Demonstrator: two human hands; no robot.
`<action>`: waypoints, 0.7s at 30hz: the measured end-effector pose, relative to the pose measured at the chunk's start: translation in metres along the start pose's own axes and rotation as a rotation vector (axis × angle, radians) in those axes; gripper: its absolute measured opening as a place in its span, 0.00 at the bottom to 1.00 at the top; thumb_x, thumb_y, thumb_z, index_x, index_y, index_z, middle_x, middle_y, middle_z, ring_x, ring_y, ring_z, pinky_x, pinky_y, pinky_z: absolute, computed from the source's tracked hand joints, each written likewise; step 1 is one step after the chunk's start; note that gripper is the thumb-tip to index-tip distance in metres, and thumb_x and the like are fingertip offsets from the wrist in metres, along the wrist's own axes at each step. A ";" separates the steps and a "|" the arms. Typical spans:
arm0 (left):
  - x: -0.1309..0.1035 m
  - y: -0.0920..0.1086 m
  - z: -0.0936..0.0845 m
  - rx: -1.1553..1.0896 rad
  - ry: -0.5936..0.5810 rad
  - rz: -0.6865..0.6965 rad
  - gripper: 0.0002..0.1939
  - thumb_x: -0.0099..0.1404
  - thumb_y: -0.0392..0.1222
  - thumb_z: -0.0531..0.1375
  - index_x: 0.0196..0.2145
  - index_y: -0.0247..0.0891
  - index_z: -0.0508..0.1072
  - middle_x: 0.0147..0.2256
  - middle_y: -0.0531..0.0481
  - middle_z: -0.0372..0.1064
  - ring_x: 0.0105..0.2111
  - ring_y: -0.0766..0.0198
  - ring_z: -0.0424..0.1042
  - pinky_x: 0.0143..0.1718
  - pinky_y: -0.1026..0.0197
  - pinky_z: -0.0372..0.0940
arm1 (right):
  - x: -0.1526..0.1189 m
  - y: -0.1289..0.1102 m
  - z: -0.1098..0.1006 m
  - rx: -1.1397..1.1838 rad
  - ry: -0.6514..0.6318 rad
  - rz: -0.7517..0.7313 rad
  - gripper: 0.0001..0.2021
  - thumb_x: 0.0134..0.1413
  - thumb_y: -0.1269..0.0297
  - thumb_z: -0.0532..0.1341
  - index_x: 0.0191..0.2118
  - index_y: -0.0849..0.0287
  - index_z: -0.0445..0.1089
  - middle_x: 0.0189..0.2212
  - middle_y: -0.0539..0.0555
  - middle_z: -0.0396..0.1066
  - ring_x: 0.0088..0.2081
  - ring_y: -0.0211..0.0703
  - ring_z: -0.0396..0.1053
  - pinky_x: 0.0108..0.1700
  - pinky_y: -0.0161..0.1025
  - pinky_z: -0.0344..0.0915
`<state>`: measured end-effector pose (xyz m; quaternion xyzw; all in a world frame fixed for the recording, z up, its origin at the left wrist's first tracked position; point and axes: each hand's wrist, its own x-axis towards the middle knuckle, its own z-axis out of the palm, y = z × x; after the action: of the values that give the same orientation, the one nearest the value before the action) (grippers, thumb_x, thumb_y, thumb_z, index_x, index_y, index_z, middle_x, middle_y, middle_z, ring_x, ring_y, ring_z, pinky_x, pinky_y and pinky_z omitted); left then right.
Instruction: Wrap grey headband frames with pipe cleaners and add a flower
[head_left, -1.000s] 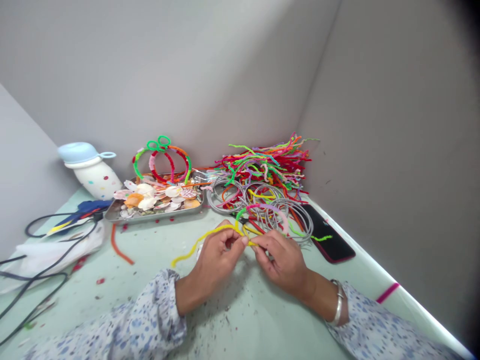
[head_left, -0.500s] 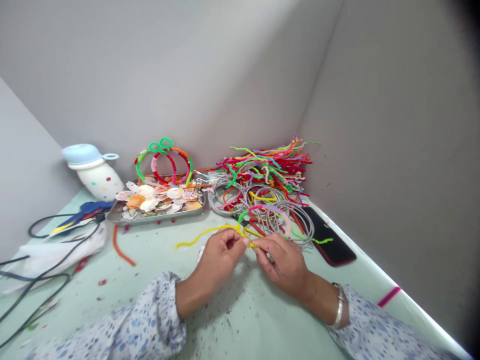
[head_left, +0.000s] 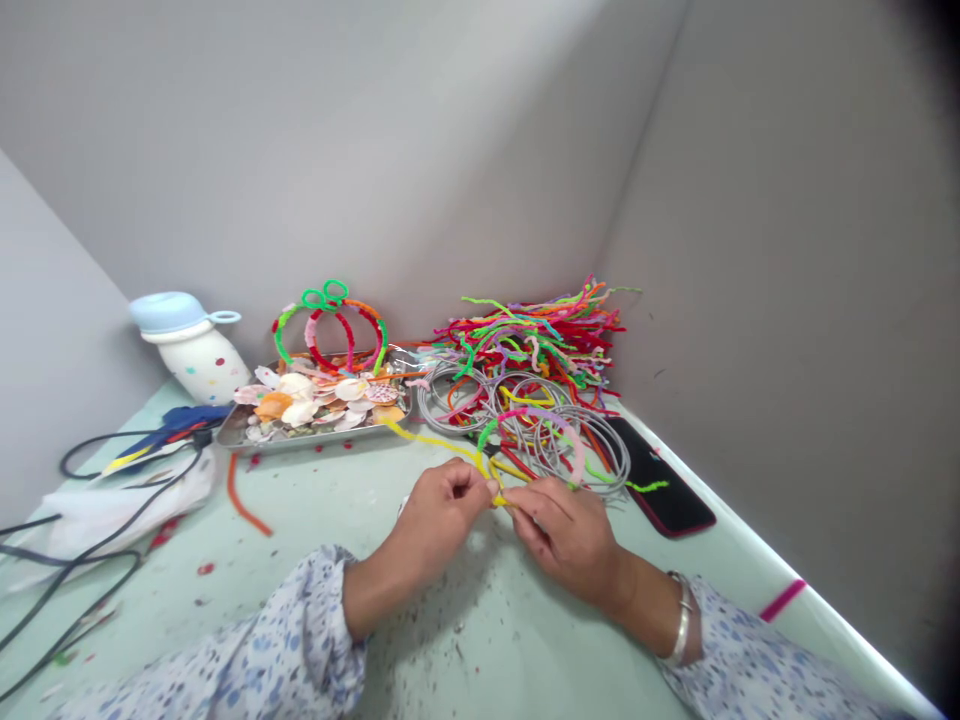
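Note:
A hoop wrapped in green, purple and pink pipe cleaner [head_left: 576, 445] stands just beyond my fingertips, with yellow at its lower left end. My left hand [head_left: 446, 505] pinches the yellow pipe cleaner [head_left: 431, 439] between thumb and forefinger. From there its long free end runs up and left toward the tray. On the other side my right hand [head_left: 562, 525] is closed on the yellow strand, close to the left fingertips. The exact spot where the yellow strand meets the hoop is partly hidden by the fingers.
A metal tray [head_left: 322, 440] of shells stands at the back left, with two wrapped hoops [head_left: 384, 340] on it. Beside it leans a white bottle [head_left: 202, 360]. Loose pipe cleaners [head_left: 540, 330], grey wire coils [head_left: 442, 425], a phone [head_left: 667, 480] and black cables [head_left: 75, 555] lie around.
The free end of the yellow pipe cleaner has swung up from the table to the tray's right corner. Both hands stay in nearly the same place, still pinching.

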<state>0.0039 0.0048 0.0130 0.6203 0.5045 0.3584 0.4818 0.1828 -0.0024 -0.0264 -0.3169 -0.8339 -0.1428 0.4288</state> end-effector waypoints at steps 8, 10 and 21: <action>-0.001 -0.001 0.001 -0.027 0.002 -0.053 0.15 0.57 0.48 0.58 0.20 0.36 0.64 0.21 0.57 0.54 0.23 0.69 0.53 0.25 0.64 0.49 | -0.002 0.001 0.000 -0.010 -0.004 -0.045 0.11 0.55 0.74 0.60 0.45 0.60 0.67 0.30 0.52 0.74 0.29 0.37 0.71 0.26 0.35 0.58; -0.001 -0.001 0.001 -0.053 -0.007 -0.076 0.15 0.57 0.49 0.58 0.21 0.36 0.65 0.20 0.57 0.53 0.22 0.69 0.52 0.24 0.64 0.48 | -0.002 0.001 0.000 -0.004 -0.003 -0.026 0.11 0.55 0.74 0.59 0.45 0.60 0.68 0.30 0.52 0.73 0.29 0.37 0.71 0.26 0.35 0.59; -0.002 -0.003 0.001 -0.106 -0.021 -0.080 0.18 0.60 0.52 0.56 0.21 0.36 0.65 0.19 0.58 0.52 0.21 0.69 0.51 0.24 0.64 0.48 | 0.001 -0.001 -0.001 0.093 -0.020 0.078 0.08 0.56 0.72 0.58 0.43 0.59 0.67 0.32 0.53 0.72 0.32 0.39 0.70 0.30 0.35 0.64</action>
<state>0.0031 0.0029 0.0101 0.5769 0.5042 0.3587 0.5331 0.1822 -0.0029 -0.0250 -0.3302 -0.8308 -0.0840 0.4401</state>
